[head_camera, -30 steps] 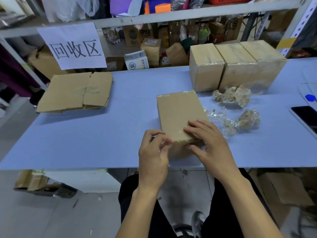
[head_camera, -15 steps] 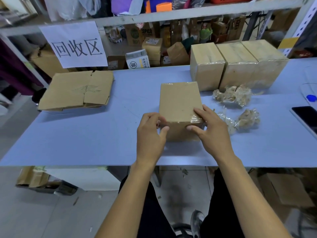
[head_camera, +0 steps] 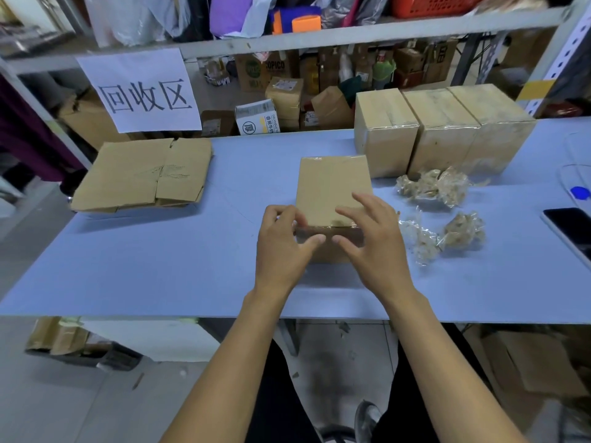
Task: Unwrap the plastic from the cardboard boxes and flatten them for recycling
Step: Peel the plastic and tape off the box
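Wrapped box [head_camera: 332, 190] sits at 12 o'clock from both hands, long axis running away — left hand [head_camera: 284, 244] pinches its near-left corner, right hand [head_camera: 367, 241] spread loose over the near edge.

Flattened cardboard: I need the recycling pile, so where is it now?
In the head view, the flattened cardboard lies at the table's far left, below the paper sign, left of the box between the hands.

head cam | one view | looks forward and down | close over blue table [head_camera: 160, 266] | faces shelving [head_camera: 287, 43]
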